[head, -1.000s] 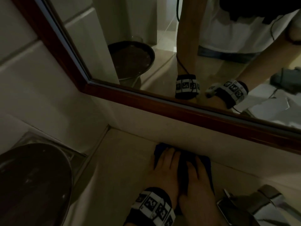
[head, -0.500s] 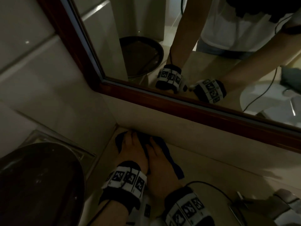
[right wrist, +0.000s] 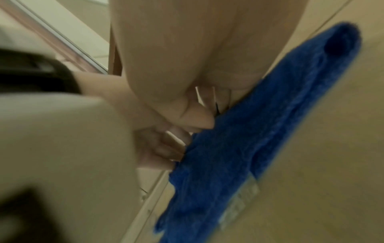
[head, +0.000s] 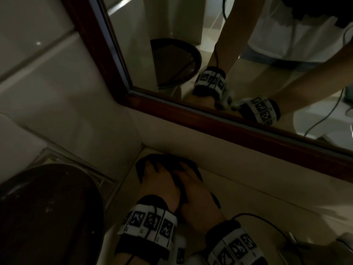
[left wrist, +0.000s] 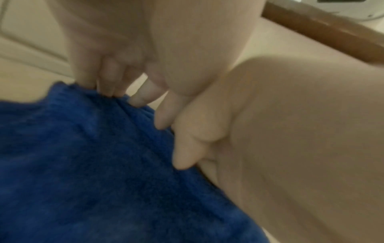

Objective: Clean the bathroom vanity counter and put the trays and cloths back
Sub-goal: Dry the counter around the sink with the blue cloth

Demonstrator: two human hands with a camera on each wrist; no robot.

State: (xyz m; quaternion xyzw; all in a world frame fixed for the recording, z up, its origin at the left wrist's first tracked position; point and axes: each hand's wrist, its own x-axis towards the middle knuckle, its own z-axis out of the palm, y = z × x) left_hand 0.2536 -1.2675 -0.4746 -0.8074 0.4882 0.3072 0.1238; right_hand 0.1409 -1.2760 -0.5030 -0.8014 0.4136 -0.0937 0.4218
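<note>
A dark blue cloth [head: 141, 166] lies on the beige counter [head: 257, 203], pushed into the back left corner under the mirror. My left hand [head: 155, 177] and right hand [head: 193, 183] press side by side on top of it, fingers spread towards the wall. The left wrist view shows the left hand's fingertips [left wrist: 108, 85] pressing down on the cloth [left wrist: 93, 164], with the right hand [left wrist: 290, 131] close beside them. Seen from the right wrist, the right hand's thumb [right wrist: 197, 121] rests at the edge of the cloth [right wrist: 259, 131], and its fingers are mostly hidden.
A dark round tray [head: 47, 217] stands at the left on a glass tray [head: 76, 163], just beyond the counter's end. The wood-framed mirror [head: 210, 121] runs along the back wall. A metal fitting [head: 305, 247] and a black cable [head: 267, 222] are at the lower right.
Both hands have slid the cloth leftward along the back wall, from mid-counter into the corner. They still press on it side by side.
</note>
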